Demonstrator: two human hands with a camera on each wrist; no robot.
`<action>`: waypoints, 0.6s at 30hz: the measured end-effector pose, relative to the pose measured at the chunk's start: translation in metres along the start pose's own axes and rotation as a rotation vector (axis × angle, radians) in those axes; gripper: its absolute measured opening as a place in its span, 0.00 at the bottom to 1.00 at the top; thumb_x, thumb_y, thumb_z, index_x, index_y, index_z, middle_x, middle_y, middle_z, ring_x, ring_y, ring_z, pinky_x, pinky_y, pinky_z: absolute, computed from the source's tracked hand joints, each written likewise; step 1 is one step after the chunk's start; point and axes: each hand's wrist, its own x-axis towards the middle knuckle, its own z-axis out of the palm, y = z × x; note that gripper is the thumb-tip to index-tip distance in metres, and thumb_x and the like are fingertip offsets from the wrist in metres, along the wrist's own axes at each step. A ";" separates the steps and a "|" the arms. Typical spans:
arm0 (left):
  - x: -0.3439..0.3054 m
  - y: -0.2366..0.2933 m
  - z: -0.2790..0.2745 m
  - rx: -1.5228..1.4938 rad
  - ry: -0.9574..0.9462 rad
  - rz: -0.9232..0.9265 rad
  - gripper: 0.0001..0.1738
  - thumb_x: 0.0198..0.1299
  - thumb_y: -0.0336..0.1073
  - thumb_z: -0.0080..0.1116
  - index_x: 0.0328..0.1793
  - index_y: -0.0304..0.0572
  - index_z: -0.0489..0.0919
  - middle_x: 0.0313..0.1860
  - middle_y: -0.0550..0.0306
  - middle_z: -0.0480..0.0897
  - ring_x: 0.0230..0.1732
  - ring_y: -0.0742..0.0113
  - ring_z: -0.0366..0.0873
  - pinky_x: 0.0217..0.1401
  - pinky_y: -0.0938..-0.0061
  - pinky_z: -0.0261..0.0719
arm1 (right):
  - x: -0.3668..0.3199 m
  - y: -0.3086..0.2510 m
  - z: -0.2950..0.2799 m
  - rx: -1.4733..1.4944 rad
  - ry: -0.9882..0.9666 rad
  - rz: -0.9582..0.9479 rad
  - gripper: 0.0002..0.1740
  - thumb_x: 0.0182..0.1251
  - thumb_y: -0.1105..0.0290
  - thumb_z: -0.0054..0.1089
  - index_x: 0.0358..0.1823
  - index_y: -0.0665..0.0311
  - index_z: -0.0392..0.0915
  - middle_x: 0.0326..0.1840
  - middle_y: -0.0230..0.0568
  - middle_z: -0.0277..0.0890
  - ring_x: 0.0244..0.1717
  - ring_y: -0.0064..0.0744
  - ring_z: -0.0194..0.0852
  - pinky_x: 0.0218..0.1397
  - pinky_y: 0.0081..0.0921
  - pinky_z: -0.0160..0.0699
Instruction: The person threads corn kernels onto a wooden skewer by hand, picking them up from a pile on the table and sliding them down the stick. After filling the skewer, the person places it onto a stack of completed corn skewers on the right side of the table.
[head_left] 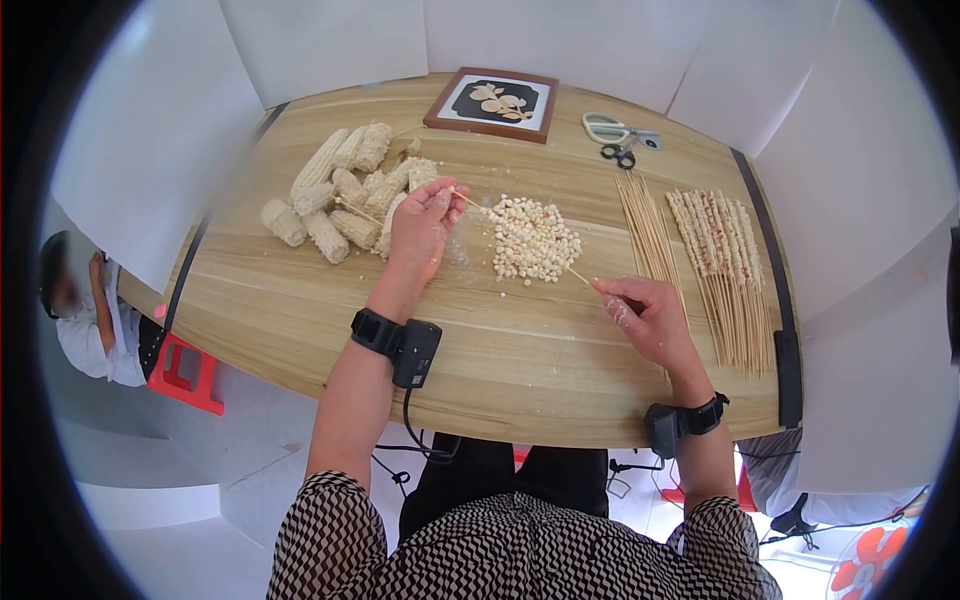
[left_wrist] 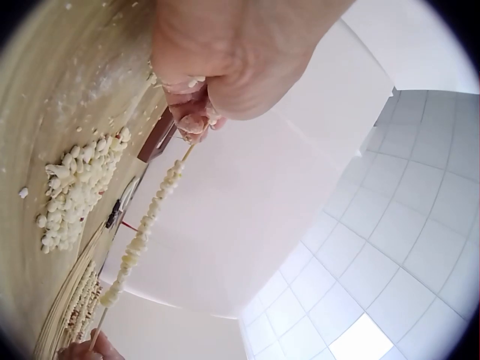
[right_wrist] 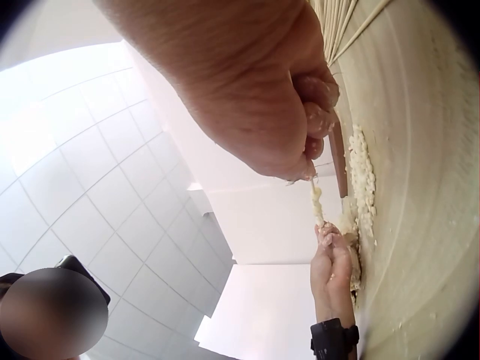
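Observation:
A thin wooden skewer (head_left: pixel 578 273) is held between my two hands, over the loose pile of pale corn kernels (head_left: pixel 530 235) in the head view. In the left wrist view, a long row of corn kernels (left_wrist: pixel 142 234) is threaded along it. My left hand (head_left: pixel 422 228) pinches one end of the skewer with thumb and fingers. The other end is pinched by my right hand (head_left: pixel 648 312), at the right of the pile. Bits of corn stick to the fingers of both hands.
Several corn cobs (head_left: pixel 325 235) lie heaped at the left. Bare skewers (head_left: pixel 648 225) and finished corn skewers (head_left: pixel 715 240) lie at the right. A framed picture (head_left: pixel 492 104) and scissors (head_left: pixel 605 128) are at the back. White panels (head_left: pixel 560 40) surround the table.

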 end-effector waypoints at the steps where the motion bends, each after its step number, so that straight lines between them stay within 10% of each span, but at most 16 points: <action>1: 0.000 0.000 0.000 -0.012 0.011 -0.020 0.12 0.67 0.26 0.47 0.54 0.29 0.72 0.44 0.49 0.79 0.36 0.72 0.73 0.40 0.82 0.74 | 0.000 0.000 0.000 -0.024 0.005 -0.024 0.13 0.59 0.80 0.58 0.46 0.66 0.80 0.23 0.37 0.72 0.21 0.22 0.64 0.26 0.19 0.65; 18: -0.004 -0.002 -0.001 -0.183 0.043 0.030 0.11 0.64 0.26 0.53 0.51 0.31 0.74 0.42 0.50 0.80 0.36 0.71 0.73 0.37 0.82 0.72 | -0.005 -0.004 0.002 0.003 0.014 -0.047 0.13 0.58 0.81 0.58 0.46 0.67 0.80 0.23 0.38 0.72 0.21 0.23 0.65 0.26 0.19 0.65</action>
